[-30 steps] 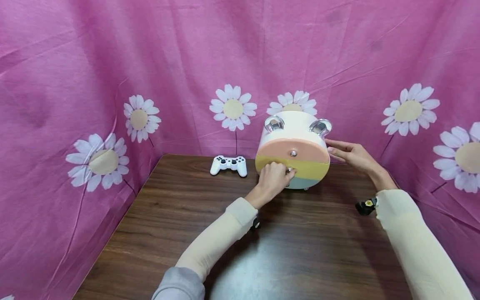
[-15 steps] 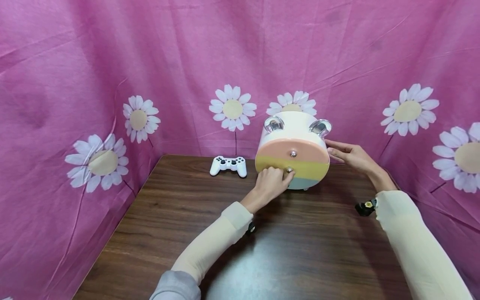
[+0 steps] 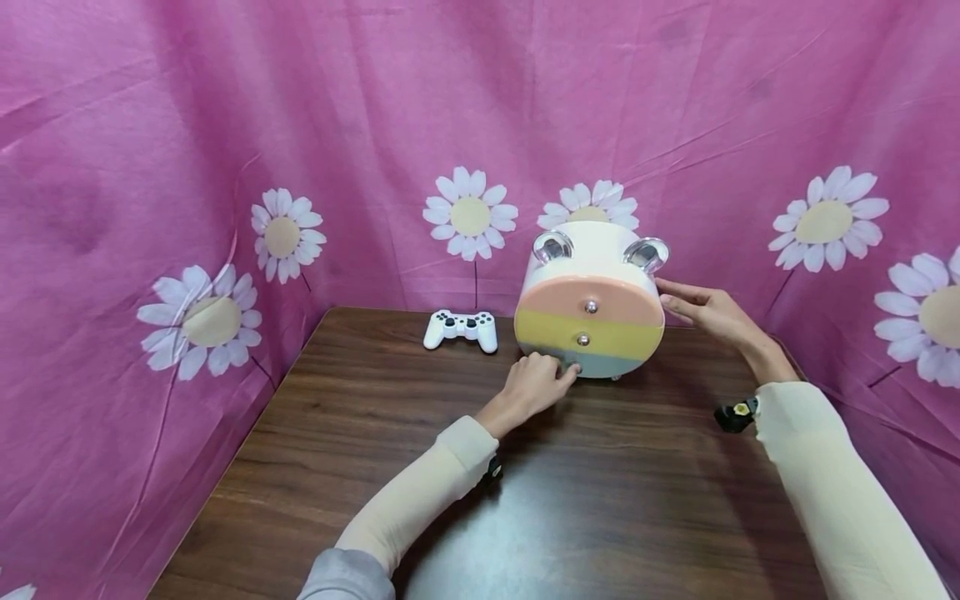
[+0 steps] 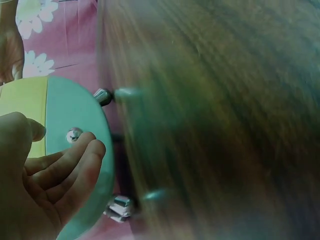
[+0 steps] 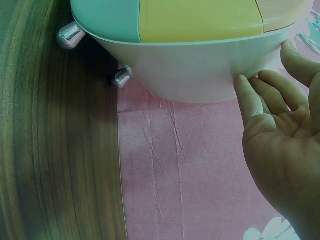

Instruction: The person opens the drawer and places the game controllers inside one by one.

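A small rounded drawer cabinet (image 3: pixel 600 250) with a white body stands on the table, with two silver ear shapes on top. Its front has an orange drawer (image 3: pixel 551 298), a yellow drawer (image 3: pixel 630 337) and a pale green drawer (image 4: pixel 70 110), all pushed in. My left hand (image 3: pixel 531 387) is at the green drawer, with thumb and fingers apart on either side of its silver knob (image 4: pixel 74 135). On the cabinet's right side, my right hand (image 3: pixel 712 315) rests its fingertips (image 5: pixel 242 82) against the white wall.
A white game controller (image 3: pixel 460 331) lies left of the cabinet near the table's back edge. Pink cloth (image 3: pixel 375 125) with daisies hangs behind and at both sides of the wooden table (image 3: pixel 360 417). Silver feet (image 5: pixel 71 36) hold the cabinet up.
My left hand has moved down from the yellow drawer's knob to the green drawer, leaving the yellow knob in plain sight. The right hand stays at the cabinet's side.
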A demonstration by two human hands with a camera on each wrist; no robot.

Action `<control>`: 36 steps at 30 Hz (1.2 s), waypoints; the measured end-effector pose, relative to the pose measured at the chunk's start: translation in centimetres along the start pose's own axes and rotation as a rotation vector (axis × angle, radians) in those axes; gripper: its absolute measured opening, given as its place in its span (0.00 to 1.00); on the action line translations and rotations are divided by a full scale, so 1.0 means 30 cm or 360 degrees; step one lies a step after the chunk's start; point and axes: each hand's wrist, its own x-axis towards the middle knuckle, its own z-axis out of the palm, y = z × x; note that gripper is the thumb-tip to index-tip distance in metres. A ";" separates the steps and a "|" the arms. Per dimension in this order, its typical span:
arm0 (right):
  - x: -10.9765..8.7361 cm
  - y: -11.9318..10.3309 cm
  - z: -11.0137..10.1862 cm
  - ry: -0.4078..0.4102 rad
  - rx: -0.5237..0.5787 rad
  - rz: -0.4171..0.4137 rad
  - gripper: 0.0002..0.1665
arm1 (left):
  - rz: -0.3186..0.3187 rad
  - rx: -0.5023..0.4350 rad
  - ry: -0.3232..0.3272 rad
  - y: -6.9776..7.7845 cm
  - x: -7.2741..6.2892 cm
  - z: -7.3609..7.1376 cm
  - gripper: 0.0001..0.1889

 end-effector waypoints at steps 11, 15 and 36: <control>-0.004 0.017 0.010 -0.0013 0.0261 -0.0042 0.42 | -0.0039 -0.0071 -0.0090 0.027 0.016 0.037 0.29; -0.006 0.014 0.012 -0.0006 0.0286 -0.0042 0.42 | -0.0076 -0.0037 -0.0068 0.037 0.031 0.045 0.29; -0.009 0.012 0.025 0.0000 0.0417 -0.0043 0.42 | -0.0389 0.0063 0.0022 0.107 0.067 0.093 0.31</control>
